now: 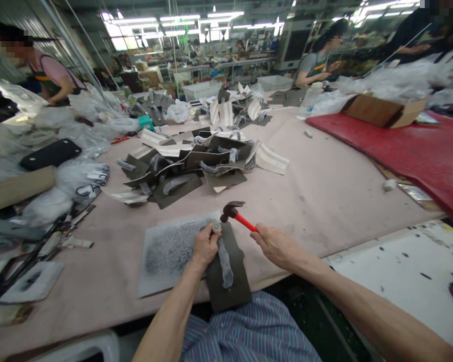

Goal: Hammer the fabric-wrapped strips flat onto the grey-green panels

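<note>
My right hand [274, 244] is closed around the red handle of a claw hammer [245, 220], whose dark head is just above and right of my left hand [206, 245]. The left fingers are closed around a short metal punch [216, 228] with a round top, held over a dark grey-green panel [232, 281]. A plastic-wrapped handle [225, 264] lies along that panel. The panel's near end overhangs the table edge by my lap. Under the left hand and the panel's far end is a worn grey board [169, 251]. The punch's lower end is hidden.
A heap of similar panels [189, 163] lies ahead on the pinkish table cover [305, 201]. Plastic bags and a black piece [51, 154] crowd the left. At right are a red sheet [392, 146], an open cardboard box [381, 110] and a white board [403, 271]. Other people work farther back.
</note>
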`<state>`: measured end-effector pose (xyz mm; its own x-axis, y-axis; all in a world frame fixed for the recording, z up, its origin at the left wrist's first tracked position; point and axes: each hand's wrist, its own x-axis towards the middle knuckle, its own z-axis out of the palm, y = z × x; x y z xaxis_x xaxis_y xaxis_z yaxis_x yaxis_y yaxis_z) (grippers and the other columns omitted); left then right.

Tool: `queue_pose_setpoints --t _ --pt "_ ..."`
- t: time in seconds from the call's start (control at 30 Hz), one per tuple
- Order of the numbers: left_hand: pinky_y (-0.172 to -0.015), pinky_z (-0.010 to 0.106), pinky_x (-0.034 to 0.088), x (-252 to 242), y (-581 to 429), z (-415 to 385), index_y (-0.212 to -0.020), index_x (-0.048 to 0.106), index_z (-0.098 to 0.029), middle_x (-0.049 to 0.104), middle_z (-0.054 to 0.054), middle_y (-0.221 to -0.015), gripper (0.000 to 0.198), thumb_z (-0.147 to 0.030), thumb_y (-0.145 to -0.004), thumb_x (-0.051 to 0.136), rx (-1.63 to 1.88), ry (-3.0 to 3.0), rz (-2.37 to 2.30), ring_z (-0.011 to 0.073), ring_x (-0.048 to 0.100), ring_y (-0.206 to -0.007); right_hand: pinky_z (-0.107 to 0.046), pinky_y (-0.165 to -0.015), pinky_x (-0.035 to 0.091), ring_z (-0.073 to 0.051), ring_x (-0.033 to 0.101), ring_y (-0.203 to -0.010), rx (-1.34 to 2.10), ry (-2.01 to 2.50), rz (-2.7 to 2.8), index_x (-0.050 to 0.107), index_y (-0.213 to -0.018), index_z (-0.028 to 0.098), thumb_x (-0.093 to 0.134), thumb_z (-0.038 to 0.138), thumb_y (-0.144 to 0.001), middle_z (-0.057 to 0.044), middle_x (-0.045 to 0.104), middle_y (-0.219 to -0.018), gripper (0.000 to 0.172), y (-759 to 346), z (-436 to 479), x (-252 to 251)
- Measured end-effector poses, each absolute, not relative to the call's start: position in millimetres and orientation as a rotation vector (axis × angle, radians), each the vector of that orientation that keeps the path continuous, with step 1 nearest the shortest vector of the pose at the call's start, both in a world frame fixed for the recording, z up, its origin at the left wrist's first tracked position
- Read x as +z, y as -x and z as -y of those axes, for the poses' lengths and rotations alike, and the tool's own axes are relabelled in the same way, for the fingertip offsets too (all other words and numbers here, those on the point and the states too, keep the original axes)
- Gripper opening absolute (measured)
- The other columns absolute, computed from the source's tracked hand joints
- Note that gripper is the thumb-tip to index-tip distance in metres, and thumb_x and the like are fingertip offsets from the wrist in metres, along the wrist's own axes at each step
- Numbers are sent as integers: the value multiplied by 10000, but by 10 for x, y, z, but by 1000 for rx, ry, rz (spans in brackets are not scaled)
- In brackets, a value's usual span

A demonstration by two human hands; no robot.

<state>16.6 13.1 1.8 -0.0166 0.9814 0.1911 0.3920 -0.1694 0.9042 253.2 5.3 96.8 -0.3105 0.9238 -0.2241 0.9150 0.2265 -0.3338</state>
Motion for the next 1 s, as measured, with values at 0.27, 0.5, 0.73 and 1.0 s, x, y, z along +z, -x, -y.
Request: queue_pose_setpoints --t 0.27,0.5,0.73,1.0 --pt "-799 295 491 -7 -158 -140 -946 694 -210 728 27 -896 161 -204 -818 597 1215 -1544 -1409 203 664 -850 -347 -808 411 -275 571 -986 402 1960 2326 526 -1221 73 461 245 -985 -182 582 -1119 300 -2584 42 431" --pt "-781 291 511 -1 -176 -160 -899 713 -183 741 29 -867 149 -237 -767 670 1240 -1414 -1427 188 670 -814 -347 -903 435 -219 495 -1095 565 1050 2707 488 -1327 235 452 25 -836 -85 476 -1317 535 -1908 339 573" --pt "-725 266 530 44 -10 -253 -917 626 -144 717 43 -840 338 -405 -733 737 1595 -794 -1460 161 672 -757 -354 -895 426 -224 506 -1055 411 1161 2740 590 -1125 168 449 -9 -804 -102 492 -1340 392 -1778 381 446" --pt "-750 248 486 74 447 349 -918 635 -155 677 30 -821 165 -301 -846 608 1470 -1187 -1703 155 621 -773 -285 -654 408 -197 587 -736 298 1612 1987 657 -932 186 464 168 -868 -71 666 -873 204 -1901 -163 794"
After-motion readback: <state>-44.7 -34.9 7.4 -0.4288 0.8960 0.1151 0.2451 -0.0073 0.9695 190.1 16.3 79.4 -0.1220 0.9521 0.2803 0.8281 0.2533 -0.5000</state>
